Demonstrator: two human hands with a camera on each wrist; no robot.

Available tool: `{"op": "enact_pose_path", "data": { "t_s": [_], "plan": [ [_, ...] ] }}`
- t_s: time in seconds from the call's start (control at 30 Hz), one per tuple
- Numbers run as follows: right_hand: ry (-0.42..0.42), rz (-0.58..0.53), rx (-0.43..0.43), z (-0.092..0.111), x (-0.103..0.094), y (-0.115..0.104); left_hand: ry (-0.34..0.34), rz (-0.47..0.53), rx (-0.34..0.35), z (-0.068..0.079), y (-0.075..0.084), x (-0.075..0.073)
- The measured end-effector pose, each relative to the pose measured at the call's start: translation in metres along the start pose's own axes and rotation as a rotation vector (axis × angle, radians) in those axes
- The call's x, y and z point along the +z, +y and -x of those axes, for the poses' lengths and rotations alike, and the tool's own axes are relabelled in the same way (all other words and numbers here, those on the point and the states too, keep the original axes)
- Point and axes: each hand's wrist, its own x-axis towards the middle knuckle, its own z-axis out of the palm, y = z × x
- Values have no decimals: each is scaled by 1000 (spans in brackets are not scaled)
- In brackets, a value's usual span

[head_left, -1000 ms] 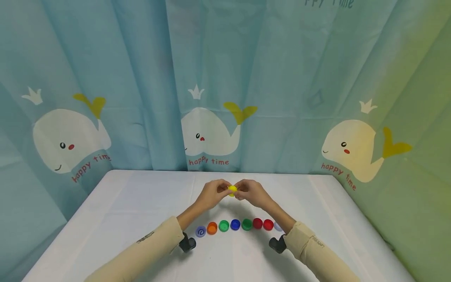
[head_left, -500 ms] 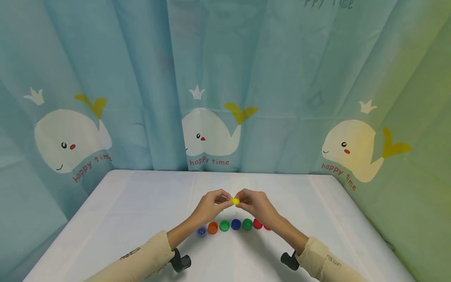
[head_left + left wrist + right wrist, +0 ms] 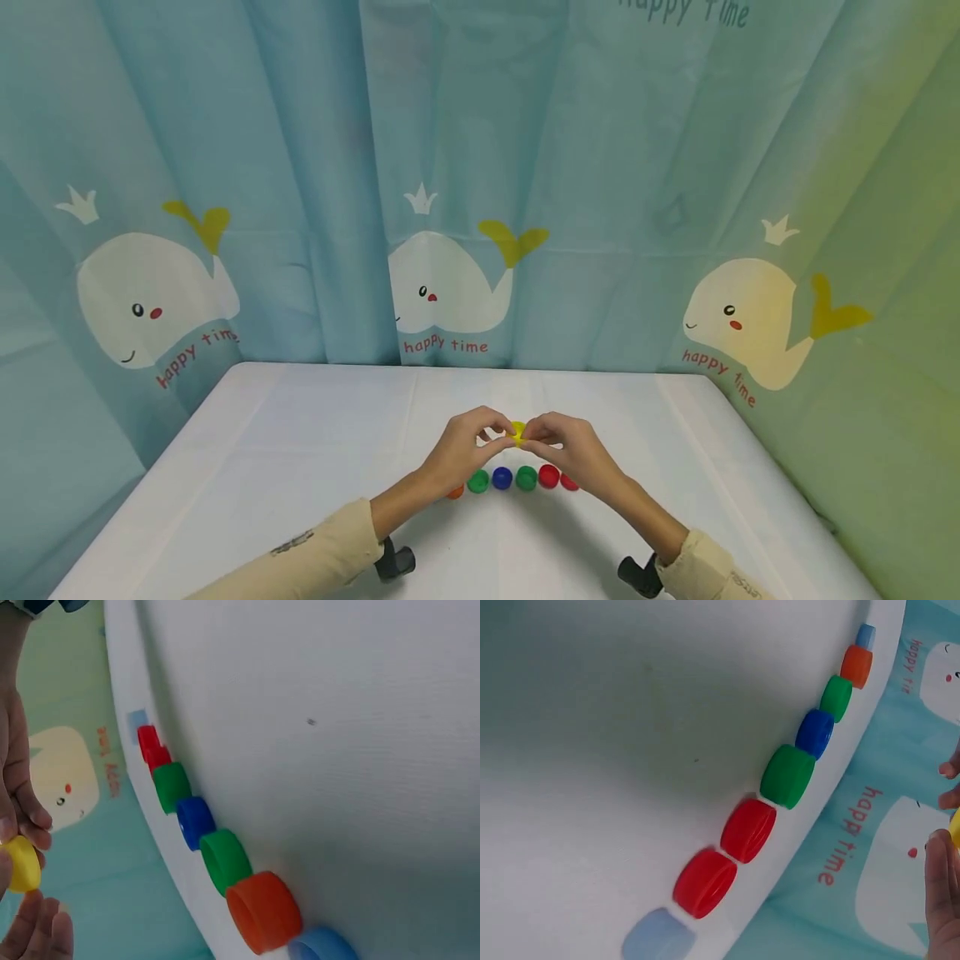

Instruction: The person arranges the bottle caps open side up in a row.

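A yellow cap [image 3: 517,430], like a bottle cap, is held up above the table between both hands. My left hand [image 3: 467,443] pinches its left side with thumb and fingers. From the other side, my right hand [image 3: 581,452] grips it the same way. In the left wrist view the yellow cap [image 3: 25,865] shows as a round disc among the fingertips; the right wrist view catches just its edge. Below the hands runs a row of caps: orange [image 3: 455,492], green [image 3: 477,482], blue [image 3: 502,477], a second green [image 3: 527,477] and two red [image 3: 549,476].
A light blue cap [image 3: 324,946] ends the row beside the orange one, and a pale blue cap [image 3: 658,937] lies beyond the reds; forearms hide both in the head view. The white table [image 3: 315,450] meets a whale-print curtain [image 3: 450,283] behind.
Both hands have come lower and nearer with the yellow cap, then shifted slightly right. The cap has been turned between the fingers. The row of caps stays put.
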Motion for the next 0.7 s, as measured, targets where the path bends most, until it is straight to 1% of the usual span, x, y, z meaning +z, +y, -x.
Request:
{"op": "enact_pose_path", "data": {
  "t_s": [0.07, 0.17, 0.33, 0.43, 0.5, 0.6, 0.7],
  "plan": [
    [16, 10, -13, 4, -2, 2, -14, -22, 14, -2, 2, 4],
    [27, 41, -30, 9, -6, 7, -44, -56, 11, -6, 6, 9],
    [48, 101, -62, 17, -15, 13, -99, -113, 33, -14, 9, 19],
    [52, 132, -61, 21, -22, 19, -132, -119, 49, -18, 10, 26],
    [53, 152, -50, 24, -26, 23, -158, -103, 61, -21, 10, 30],
    [65, 183, -40, 30, -32, 29, -210, -90, 70, -25, 10, 36],
    [82, 218, -35, 35, -38, 35, -266, -112, 73, -31, 11, 43]
  ]
}}
